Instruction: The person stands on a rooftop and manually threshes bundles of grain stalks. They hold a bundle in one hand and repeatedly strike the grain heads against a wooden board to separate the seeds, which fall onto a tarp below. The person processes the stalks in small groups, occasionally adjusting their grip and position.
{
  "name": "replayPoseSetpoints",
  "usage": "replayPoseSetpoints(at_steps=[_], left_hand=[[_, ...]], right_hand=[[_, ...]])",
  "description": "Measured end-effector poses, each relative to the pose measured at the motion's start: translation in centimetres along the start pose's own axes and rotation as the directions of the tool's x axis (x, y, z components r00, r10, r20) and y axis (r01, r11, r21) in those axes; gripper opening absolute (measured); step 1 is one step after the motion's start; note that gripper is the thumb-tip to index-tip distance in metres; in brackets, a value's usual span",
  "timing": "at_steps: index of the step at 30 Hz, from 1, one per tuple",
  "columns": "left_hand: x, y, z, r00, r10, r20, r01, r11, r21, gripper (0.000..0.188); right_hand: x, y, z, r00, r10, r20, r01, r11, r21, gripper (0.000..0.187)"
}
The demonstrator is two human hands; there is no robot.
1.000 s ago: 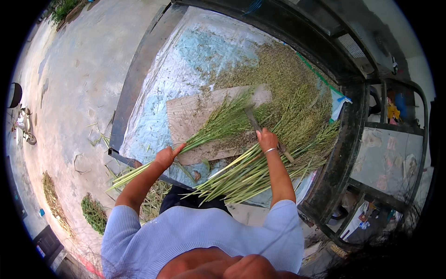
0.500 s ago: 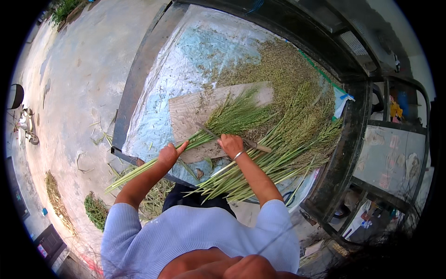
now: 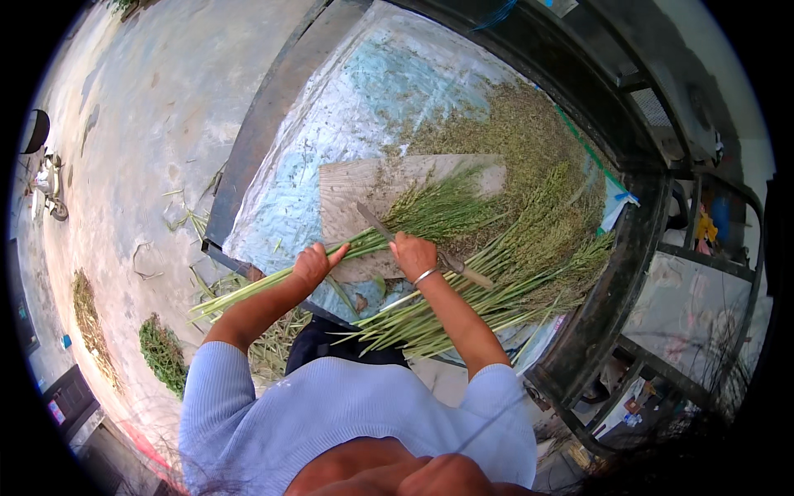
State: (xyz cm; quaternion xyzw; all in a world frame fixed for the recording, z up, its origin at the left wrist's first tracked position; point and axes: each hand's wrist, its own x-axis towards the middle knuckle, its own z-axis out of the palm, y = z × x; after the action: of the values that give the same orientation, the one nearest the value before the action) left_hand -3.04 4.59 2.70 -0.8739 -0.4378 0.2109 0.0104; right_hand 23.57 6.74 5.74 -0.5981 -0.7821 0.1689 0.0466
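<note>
My left hand [image 3: 312,264] is closed round a bunch of green stalks [image 3: 248,295], thumb stretched along them. Their bushy seed heads [image 3: 447,207] lie over a worn wooden board [image 3: 351,178], pointing away to the right. In my right hand [image 3: 413,255] is a long knife [image 3: 374,218], gripped near its middle. Its grey blade crosses beside the bunch, while the pale wooden handle sticks out past my wrist on the right. Under and beside my right forearm lies a pile of more seeded stalks [image 3: 504,260], cut ends toward me.
A pale blue and white sheet [image 3: 285,194], strewn with loose seed, lies inside a dark metal-edged bed [image 3: 240,157]. Dark metal rails [image 3: 608,285] stand at the right. On the concrete floor [image 3: 157,149] at left lie stalk scraps and a green plant heap [image 3: 162,355].
The whole view has shifted a little to the right. The knife blade now reaches further past the far side of the bunch. Both hands keep their grips.
</note>
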Motion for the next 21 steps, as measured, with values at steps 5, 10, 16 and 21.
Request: replayPoseSetpoints(at_steps=[5,10,16,21], left_hand=[[-0.1,-0.5,1.0,0.998,-0.011,0.054,0.011,1.0,-0.009,0.078],[0.2,-1.2,-0.5,0.999,0.031,0.009,-0.028,0.979,-0.201,0.075],[1.6,-3.0,-0.1,0.988,0.017,0.155,0.096,0.717,-0.691,0.074],[1.9,-4.5,-1.8,0.594,0.689,0.415,0.751,-0.29,-0.594,0.038]], right_hand=[[-1.4,8.3,-1.5,0.975,0.214,0.051,-0.204,0.966,-0.156,0.032],[-4.7,14.6,-5.2,0.815,0.543,-0.205,-0.579,0.78,-0.238,0.034],[-4.5,4.8,-3.3,0.947,0.23,-0.226,-0.249,0.967,-0.061,0.032],[-5.2,4.3,1.5,0.958,0.207,-0.197,-0.218,0.975,-0.034,0.032]])
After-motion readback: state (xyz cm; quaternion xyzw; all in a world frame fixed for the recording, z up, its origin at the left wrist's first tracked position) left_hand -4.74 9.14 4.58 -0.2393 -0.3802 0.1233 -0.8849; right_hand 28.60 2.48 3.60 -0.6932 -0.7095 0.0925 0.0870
